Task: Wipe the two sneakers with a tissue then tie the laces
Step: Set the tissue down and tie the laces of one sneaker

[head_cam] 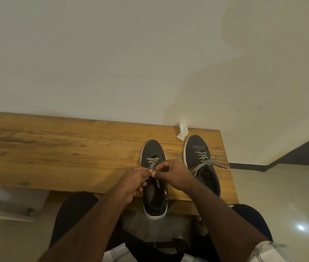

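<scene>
The left sneaker [154,178] stood at the desk [55,148] front edge, heel overhanging it. Both hands, left [131,184] & right [172,174], pinched its laces [152,163] w/ curled fingers. A hard pull could maybe drag the sneaker off. The right sneaker [200,161] beside it was tied; the tissue [182,131] lay beyond.

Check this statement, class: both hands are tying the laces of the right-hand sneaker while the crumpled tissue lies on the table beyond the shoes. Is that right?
Not quite. The head view shows the left hand and right hand pinching the laces of the left-hand sneaker; the right-hand sneaker is untouched. The crumpled tissue does lie on the table beyond the shoes.
</scene>
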